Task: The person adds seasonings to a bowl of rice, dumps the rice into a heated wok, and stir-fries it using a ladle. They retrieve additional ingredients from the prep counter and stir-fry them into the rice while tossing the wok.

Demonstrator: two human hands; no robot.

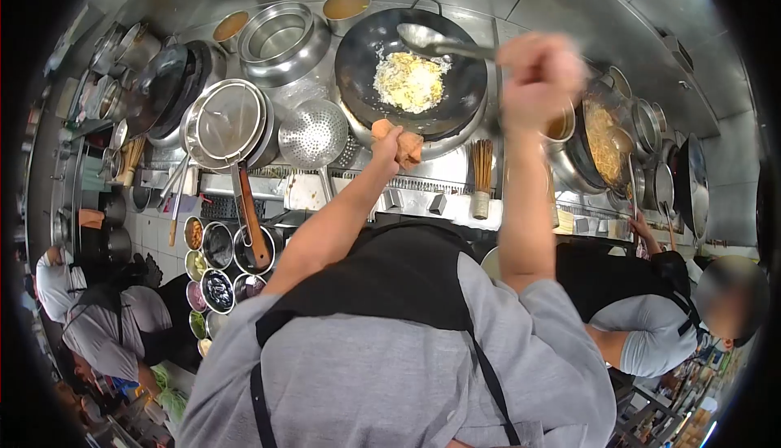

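A black wok (358, 49) sits on the stove in front of me, with white rice and yellow egg (409, 82) in its middle. My left hand (390, 148) is closed on a folded orange-brown cloth (410, 145) at the wok's near rim. Raised on the right, my right hand (541, 74) is blurred by motion and wrapped round the handle of a metal ladle (423, 36). The ladle's bowl hangs over the far part of the wok, apart from the rice as far as I can see.
Left of the wok are a perforated skimmer (313, 133), a mesh strainer (230, 114) and a steel pot (281, 37). A bamboo brush (481, 167) stands at the stove's front edge. On the right, a co-worker (651, 318) is beside a wok of noodles (603, 143). Ingredient bowls (217, 244) lie lower left.
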